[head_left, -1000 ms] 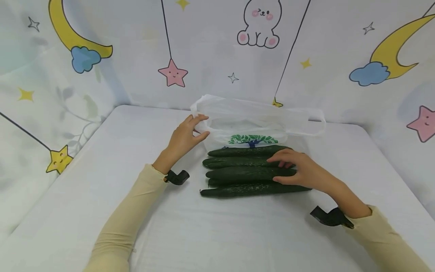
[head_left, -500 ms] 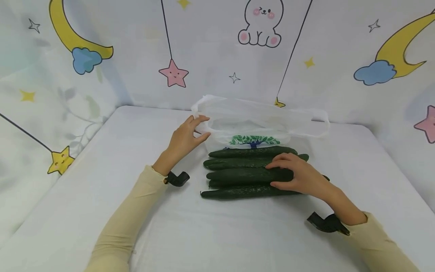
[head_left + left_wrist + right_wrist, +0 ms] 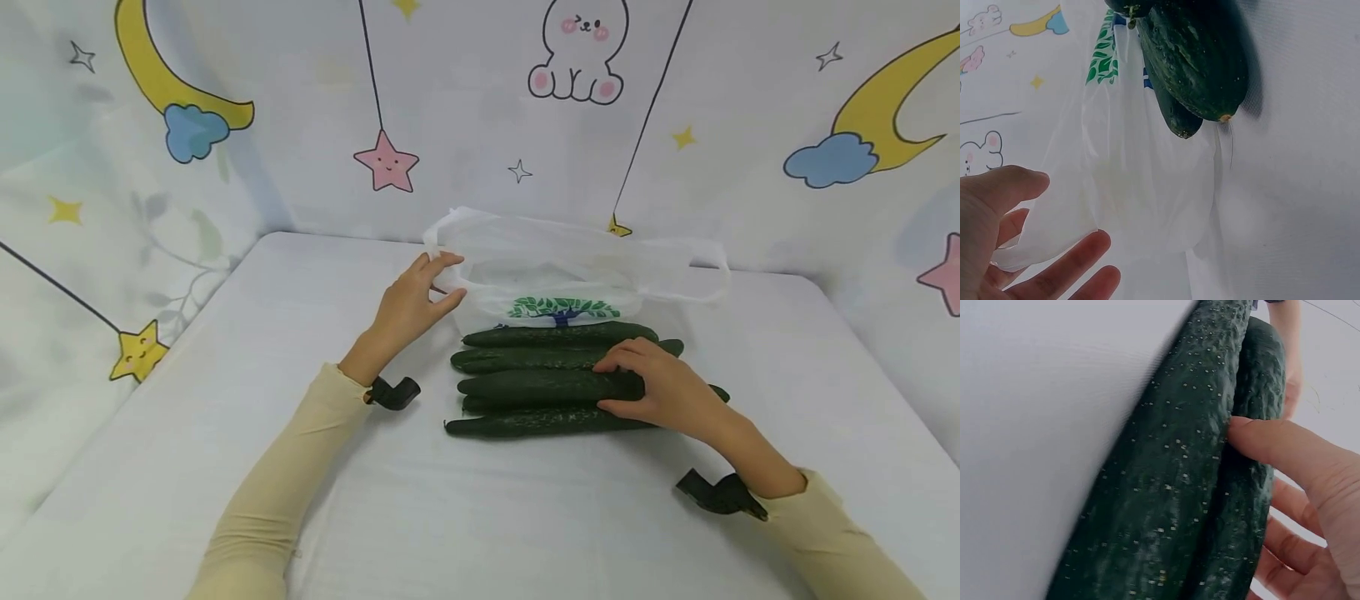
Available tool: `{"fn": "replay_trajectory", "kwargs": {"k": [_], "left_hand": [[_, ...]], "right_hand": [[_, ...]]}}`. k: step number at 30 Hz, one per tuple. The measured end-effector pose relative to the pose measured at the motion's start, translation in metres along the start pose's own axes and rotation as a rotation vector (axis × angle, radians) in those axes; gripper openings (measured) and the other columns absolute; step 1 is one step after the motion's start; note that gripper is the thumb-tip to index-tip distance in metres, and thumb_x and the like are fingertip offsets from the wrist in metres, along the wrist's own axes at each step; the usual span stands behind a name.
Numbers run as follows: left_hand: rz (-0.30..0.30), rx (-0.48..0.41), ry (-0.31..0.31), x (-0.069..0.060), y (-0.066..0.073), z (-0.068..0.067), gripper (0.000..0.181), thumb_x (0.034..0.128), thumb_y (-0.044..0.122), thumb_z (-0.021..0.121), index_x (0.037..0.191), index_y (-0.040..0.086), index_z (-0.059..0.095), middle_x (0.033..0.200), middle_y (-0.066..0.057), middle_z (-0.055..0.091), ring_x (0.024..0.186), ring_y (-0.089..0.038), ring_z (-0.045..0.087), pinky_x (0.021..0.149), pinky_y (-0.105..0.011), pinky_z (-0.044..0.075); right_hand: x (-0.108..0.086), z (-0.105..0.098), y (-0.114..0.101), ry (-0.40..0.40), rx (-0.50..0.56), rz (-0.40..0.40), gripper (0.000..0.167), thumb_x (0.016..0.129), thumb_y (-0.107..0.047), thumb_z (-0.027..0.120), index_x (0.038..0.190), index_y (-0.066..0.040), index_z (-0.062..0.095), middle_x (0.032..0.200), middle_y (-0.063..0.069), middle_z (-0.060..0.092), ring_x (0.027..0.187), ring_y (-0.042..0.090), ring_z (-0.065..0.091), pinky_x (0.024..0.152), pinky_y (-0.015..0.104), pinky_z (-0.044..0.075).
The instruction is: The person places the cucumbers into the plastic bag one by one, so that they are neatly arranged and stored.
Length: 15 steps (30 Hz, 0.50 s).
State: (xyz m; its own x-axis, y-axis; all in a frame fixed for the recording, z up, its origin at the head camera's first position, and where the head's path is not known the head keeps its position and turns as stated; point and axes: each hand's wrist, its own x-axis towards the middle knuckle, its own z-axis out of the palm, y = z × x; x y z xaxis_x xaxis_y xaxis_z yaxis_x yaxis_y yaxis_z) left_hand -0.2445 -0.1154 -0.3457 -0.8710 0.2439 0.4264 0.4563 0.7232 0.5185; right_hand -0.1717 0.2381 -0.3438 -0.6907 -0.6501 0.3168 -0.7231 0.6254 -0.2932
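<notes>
Lying cucumbers [image 3: 547,360]: at least five are laid side by side just in front of the white plastic bag [image 3: 570,287], lengthwise along it; any roll is probably checked by the neighbours.
Gripped cucumber [image 3: 536,387]: one in mid-row, in front of the bag, is straddled by the right hand [image 3: 663,387].
Right grip: narrow, closed about that cucumber, the thumb set in the groove on its near side, where purchase seems to be found.
Bag mouth: spread behind the row, the tree print [image 3: 566,310] turned toward the person.
Left grip: wide; plastic is met at the bag's left end by the left hand [image 3: 405,304], apparently so the mouth is steadied.
Worktop [image 3: 510,517]: white-covered, spread beneath the bag.
Backdrop [image 3: 457,100]: hung behind the bag, printed with moons and stars.
</notes>
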Motion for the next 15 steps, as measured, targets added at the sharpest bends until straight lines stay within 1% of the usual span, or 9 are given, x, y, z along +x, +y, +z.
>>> {"fn": "replay_trajectory", "kwargs": {"k": [3,8,12,15], "left_hand": [[0.002,0.000,0.005,0.0007,0.0003,0.0000,0.047,0.0921,0.026,0.068,0.135,0.012,0.056,0.112,-0.014,0.057,0.092,-0.030,0.066,0.066,-0.042,0.053],[0.000,0.003,0.009,0.0009,0.0007,-0.0017,0.046,0.0924,0.025,0.067,0.135,0.013,0.056,0.110,-0.014,0.057,0.093,-0.030,0.066,0.065,-0.041,0.053],[-0.001,0.007,0.006,0.0005,-0.0005,-0.0015,0.045,0.0928,0.025,0.066,0.135,0.013,0.056,0.110,-0.013,0.057,0.093,-0.027,0.065,0.064,-0.041,0.053],[-0.001,0.004,0.001,0.0005,-0.0013,-0.0015,0.045,0.0931,0.025,0.066,0.136,0.013,0.056,0.112,-0.012,0.057,0.093,-0.026,0.065,0.064,-0.040,0.053]], "right_hand": [[-0.0006,0.0019,0.0023,0.030,0.000,-0.013,0.038,0.070,-0.013,0.086,0.103,-0.013,0.070,0.102,0.000,0.062,0.089,0.015,0.057,0.071,0.037,0.053],[0.0001,0.0041,0.0031,0.087,-0.005,-0.065,0.040,0.065,-0.011,0.086,0.102,-0.013,0.070,0.097,-0.002,0.060,0.085,0.013,0.055,0.068,0.036,0.052],[-0.0001,0.0034,0.0007,0.099,-0.012,-0.078,0.041,0.064,-0.011,0.086,0.102,-0.014,0.070,0.094,-0.004,0.059,0.084,0.012,0.055,0.068,0.037,0.051],[-0.0001,0.0030,-0.0006,0.103,-0.013,-0.084,0.042,0.064,-0.011,0.086,0.102,-0.015,0.069,0.095,-0.004,0.060,0.083,0.011,0.056,0.068,0.036,0.051]]}}
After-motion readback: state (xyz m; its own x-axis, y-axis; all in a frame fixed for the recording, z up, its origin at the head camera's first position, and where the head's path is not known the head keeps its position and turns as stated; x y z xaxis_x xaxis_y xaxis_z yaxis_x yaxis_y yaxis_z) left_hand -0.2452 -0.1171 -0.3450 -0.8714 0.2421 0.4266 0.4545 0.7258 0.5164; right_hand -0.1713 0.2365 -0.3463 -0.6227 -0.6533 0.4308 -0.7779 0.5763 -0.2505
